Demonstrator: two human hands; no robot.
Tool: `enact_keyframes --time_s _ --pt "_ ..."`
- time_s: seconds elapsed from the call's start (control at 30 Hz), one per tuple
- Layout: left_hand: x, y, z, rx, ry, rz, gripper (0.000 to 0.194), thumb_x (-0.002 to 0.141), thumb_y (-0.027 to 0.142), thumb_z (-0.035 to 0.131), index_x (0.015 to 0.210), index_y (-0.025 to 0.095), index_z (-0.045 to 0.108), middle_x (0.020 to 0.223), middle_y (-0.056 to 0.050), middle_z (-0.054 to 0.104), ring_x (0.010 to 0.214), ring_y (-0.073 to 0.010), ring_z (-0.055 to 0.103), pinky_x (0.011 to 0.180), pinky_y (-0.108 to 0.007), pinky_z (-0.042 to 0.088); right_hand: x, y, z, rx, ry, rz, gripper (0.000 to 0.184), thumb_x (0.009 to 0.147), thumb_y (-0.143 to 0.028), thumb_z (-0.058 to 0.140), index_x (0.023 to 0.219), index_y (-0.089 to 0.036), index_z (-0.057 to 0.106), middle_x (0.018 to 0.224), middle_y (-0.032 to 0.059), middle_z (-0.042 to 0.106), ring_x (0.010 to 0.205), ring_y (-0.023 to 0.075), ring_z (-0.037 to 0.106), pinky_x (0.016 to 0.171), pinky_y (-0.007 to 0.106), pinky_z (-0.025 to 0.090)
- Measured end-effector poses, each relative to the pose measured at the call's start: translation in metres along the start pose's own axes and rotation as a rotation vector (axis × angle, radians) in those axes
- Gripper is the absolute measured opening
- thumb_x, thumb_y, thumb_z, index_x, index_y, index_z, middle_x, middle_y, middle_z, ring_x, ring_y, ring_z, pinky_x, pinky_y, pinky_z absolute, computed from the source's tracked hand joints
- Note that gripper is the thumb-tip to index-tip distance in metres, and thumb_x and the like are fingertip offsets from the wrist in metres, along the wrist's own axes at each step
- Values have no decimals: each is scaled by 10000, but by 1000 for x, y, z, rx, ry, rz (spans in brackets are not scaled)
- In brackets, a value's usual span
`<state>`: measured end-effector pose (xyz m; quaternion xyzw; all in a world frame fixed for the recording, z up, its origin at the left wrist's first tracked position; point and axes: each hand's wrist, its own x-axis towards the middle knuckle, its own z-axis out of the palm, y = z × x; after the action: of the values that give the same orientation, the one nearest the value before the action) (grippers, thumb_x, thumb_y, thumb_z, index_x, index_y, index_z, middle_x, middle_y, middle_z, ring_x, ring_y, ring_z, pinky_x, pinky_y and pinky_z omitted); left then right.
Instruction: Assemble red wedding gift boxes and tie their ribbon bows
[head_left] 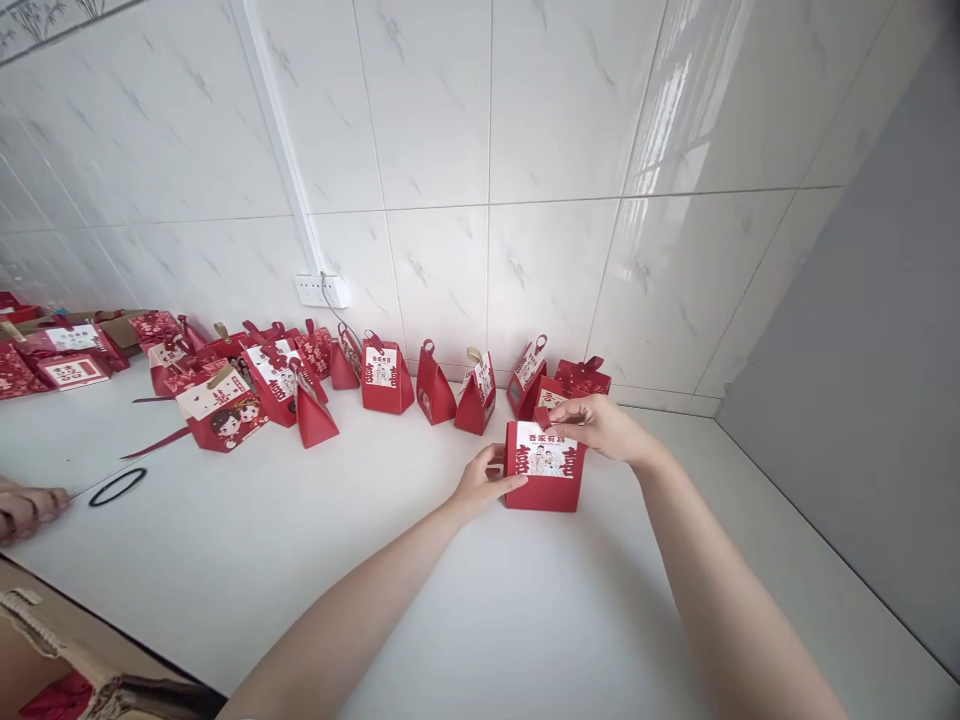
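Note:
A red gift box with a white printed panel stands upright on the white table in front of me. My left hand grips its left side, thumb on the front face and fingers around the back edge. At the top, my right hand pinches the small red ribbon loop. Right behind it, partly hidden by the box and my right hand, are more red gift boxes.
Several finished-looking red boxes line the tiled wall, with more crowded at the left. Another person's hand rests at the left edge near a dark oval ring. A power strip is on the wall. An open cardboard box sits below the table edge.

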<state>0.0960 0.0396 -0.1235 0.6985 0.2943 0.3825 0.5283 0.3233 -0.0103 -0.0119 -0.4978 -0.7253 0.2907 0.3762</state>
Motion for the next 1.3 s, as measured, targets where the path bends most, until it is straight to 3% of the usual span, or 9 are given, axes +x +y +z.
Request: enact_keyframes --time_s 0.17,0.3,0.37,0.47,0.53,0.6,0.7,0.97,1.3 --pt "-2 10 -4 86 -35 -18 610 692 458 749 1200 179 557 1243 -126 594 1094 -254 586 924 -394 478 -6 -12 1 -90 -19 -51 312 834 -466 574 878 -181 693 812 42 702 728 202 634 648 325 504" --pt "5 62 -22 322 -158 11 1006 603 503 796 1446 232 319 1514 -151 289 1298 -323 423 1010 -439 418 -12 -17 -3 -298 50 -42 259 868 -449 541 848 -231 679 823 22 706 698 192 620 643 320 476" --pt "11 94 -27 433 -115 118 985 642 533 757 1466 267 287 1549 -110 225 1364 -311 336 1054 -424 371 -13 -18 -4 -375 73 -36 246 871 -450 541 819 -252 676 837 11 705 705 189 622 653 313 470" --pt "16 131 -24 527 -130 190 725 692 549 706 1327 269 497 1357 -67 527 1210 -252 510 953 -355 425 -13 -19 0 -439 52 -65 256 892 -458 509 829 -267 668 829 6 696 669 178 606 619 302 457" --pt "15 142 -19 615 -178 192 449 711 540 686 1036 231 664 1072 -30 678 969 -207 614 784 -302 449 -13 -21 5 -456 37 -104 274 903 -470 484 849 -265 658 800 12 687 620 172 583 578 300 445" --pt "12 145 -16 717 -176 188 333 747 517 652 756 185 658 798 -11 677 754 -166 602 623 -268 394 -14 -22 11 -456 26 -138 287 907 -483 474 869 -261 652 797 20 685 616 176 581 571 303 448" --pt "9 138 -19 795 -134 173 390 781 512 608 611 161 592 572 3 554 580 -128 501 516 -255 291 -13 -23 21 -429 -4 -165 290 911 -489 472 890 -265 655 835 28 693 671 190 605 602 313 467" --pt "16 133 -39 678 -182 143 406 772 535 617 697 142 682 624 -8 599 588 -111 494 530 -232 311 -10 -28 33 -323 27 -236 258 939 -388 456 996 -251 667 950 53 699 807 214 637 673 338 490" --pt "20 136 -39 677 -171 141 402 781 540 604 702 154 680 571 26 530 534 -74 377 528 -225 280 -7 -30 35 -254 42 -219 223 938 -355 456 947 -230 640 852 39 673 725 177 603 624 311 463"
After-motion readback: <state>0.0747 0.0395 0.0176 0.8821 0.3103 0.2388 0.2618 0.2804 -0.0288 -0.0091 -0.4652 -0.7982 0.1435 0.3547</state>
